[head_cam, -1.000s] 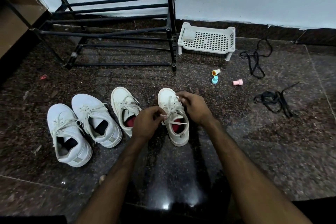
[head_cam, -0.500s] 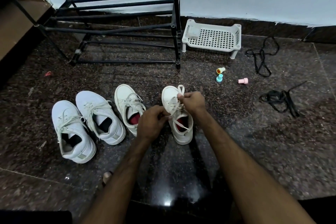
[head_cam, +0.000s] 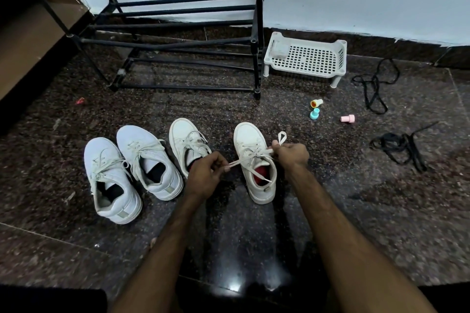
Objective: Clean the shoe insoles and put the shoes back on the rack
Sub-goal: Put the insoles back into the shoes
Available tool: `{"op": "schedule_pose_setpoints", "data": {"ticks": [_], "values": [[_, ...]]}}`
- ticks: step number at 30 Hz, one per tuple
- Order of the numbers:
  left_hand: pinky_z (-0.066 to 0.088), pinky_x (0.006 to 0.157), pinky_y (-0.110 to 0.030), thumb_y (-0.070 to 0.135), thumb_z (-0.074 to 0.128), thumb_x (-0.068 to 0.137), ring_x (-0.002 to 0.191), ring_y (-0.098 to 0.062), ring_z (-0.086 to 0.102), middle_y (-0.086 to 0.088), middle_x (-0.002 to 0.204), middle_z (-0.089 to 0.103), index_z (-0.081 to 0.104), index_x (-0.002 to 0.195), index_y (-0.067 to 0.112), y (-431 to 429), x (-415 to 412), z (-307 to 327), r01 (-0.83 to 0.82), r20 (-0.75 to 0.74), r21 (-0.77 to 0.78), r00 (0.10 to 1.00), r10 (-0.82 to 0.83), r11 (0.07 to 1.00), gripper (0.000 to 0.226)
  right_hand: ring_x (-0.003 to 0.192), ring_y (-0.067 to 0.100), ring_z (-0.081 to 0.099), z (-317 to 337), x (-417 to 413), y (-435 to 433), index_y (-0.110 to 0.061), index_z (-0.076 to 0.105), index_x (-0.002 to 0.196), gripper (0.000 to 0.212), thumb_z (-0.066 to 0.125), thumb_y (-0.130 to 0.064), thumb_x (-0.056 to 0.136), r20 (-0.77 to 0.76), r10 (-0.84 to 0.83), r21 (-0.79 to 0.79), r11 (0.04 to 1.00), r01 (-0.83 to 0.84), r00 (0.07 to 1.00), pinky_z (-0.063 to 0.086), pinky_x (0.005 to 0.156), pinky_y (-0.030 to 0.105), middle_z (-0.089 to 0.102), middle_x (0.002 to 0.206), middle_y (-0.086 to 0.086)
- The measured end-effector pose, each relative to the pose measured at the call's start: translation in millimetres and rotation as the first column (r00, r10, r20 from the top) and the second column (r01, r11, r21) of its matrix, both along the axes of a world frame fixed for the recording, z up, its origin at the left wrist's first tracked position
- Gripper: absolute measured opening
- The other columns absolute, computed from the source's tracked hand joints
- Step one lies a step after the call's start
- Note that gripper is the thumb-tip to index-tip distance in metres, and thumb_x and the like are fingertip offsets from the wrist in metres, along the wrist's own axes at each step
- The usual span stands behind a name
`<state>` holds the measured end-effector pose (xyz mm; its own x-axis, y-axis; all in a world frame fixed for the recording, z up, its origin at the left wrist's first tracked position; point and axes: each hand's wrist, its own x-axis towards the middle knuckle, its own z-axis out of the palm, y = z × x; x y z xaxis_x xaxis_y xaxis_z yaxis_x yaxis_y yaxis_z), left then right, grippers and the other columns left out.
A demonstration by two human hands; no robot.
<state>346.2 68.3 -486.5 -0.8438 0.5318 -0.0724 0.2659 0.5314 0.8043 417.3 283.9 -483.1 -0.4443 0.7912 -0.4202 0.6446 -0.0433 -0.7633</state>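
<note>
Through the head camera I look down at a dark speckled floor (head_cam: 343,211). Four white shoes stand in a row on it, toes toward the black rack (head_cam: 259,20) at the wall.

The rightmost shoe (head_cam: 248,138) is the one in hand. It sits flat on the floor with its heel toward me, and a red insole (head_cam: 260,176) shows in its opening. My left grip (head_cam: 206,175) pinches one end of its lace (head_cam: 244,159) between thumb and fingertips, just left of the shoe's collar. My right grip (head_cam: 292,155) pinches the same lace at the shoe's right edge, and a small loop (head_cam: 281,137) stands up above the knuckles. The lace runs taut between the two grips, across the tongue.

The second shoe (head_cam: 184,134) stands just left of it, its heel hidden behind the left grip, with a narrow strip of floor between the two. Further left, the third shoe (head_cam: 142,145) and the far-left shoe (head_cam: 106,160) lie angled close together; I cannot tell whether they touch.

The rack's front right leg comes down beyond the worked shoe's toe, a band of floor between them. A white perforated stand (head_cam: 340,58) sits just beside that leg, near the wall base. Nearer me and to the right lie a yellow cap (head_cam: 316,103), a blue cap (head_cam: 314,113) and a pink cap (head_cam: 347,118). Beyond them are two bundles of black laces (head_cam: 376,86), the nearer one (head_cam: 399,145) well apart from my right grip. A brown panel (head_cam: 25,46) closes the left edge.
</note>
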Motion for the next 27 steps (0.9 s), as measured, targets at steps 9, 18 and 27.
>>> {"op": "schedule_pose_setpoints", "data": {"ticks": [9, 18, 27], "values": [[0.045, 0.057, -0.024, 0.007, 0.073, 0.080, 0.054, -0.009, 0.055, -0.001, 0.067, 0.063, 0.063, 0.096, 0.018, -1, 3, 20, -0.030, 0.149, 0.089, 0.989, 0.017, 0.996, 0.022, 0.071, 0.021, 0.064, -5, 11, 14, -0.013, 0.065, 0.062, 0.040, 0.072, -0.050, 0.077, 0.103, 0.177, 0.033, 0.983, -0.181, 0.979, 0.050, 0.067, 0.030, 0.067, 0.069, 0.004], [0.048, 0.078, -0.039, 0.042, 0.063, 0.082, 0.102, -0.025, 0.056, 0.000, 0.109, 0.060, 0.058, 0.111, 0.023, -47, -5, 9, -0.211, -0.410, -0.541, 0.912, -0.036, 0.814, 0.034, 0.077, 0.023, 0.064, 42, 35, -20, -0.017, 0.066, 0.083, 0.022, 0.059, -0.036, 0.090, 0.008, 0.510, 0.495, 0.745, -0.446, 0.860, 0.050, 0.070, 0.034, 0.069, 0.082, 0.000], [0.046, 0.083, -0.039, 0.020, 0.045, 0.094, 0.107, -0.029, 0.062, -0.006, 0.120, 0.063, 0.039, 0.138, 0.020, -39, 13, 13, -0.018, -0.250, -0.776, 0.927, -0.280, 0.631, 0.043, 0.125, 0.027, 0.047, 26, 62, -79, -0.015, 0.046, 0.132, 0.041, 0.051, -0.025, 0.093, 0.659, 0.616, 0.304, 0.305, -0.902, 0.431, 0.037, 0.101, 0.041, 0.051, 0.135, 0.009]]}}
